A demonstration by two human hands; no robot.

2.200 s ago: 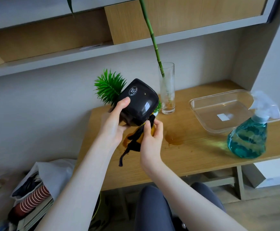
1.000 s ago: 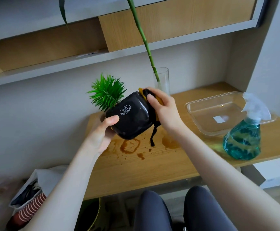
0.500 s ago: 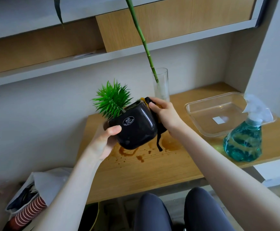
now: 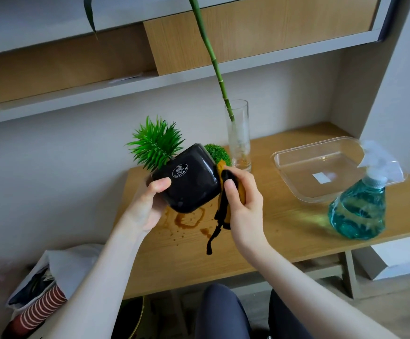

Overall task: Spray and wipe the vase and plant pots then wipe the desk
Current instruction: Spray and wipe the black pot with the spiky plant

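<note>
My left hand (image 4: 147,204) holds a glossy black plant pot (image 4: 188,182) tilted above the wooden desk (image 4: 272,231), its spiky green plant (image 4: 155,143) pointing up and away. My right hand (image 4: 241,199) presses a yellow and black cloth (image 4: 223,206) against the pot's right side; a black strip of the cloth dangles below. A second round green plant (image 4: 217,154) peeks out behind the pot. The tall glass vase (image 4: 239,138) with a bamboo stem stands at the back. Brown wet rings (image 4: 186,220) mark the desk under the pot.
A teal spray bottle (image 4: 359,206) stands at the desk's right front, beside a clear plastic tray (image 4: 321,167). Shelves (image 4: 150,79) hang overhead. A bag with striped paper cups (image 4: 37,311) sits on the floor at left. My knees are under the desk's front edge.
The pot has been turned in my left hand. My right hand with the cloth moved from below the pot to its top, then down its right side.
</note>
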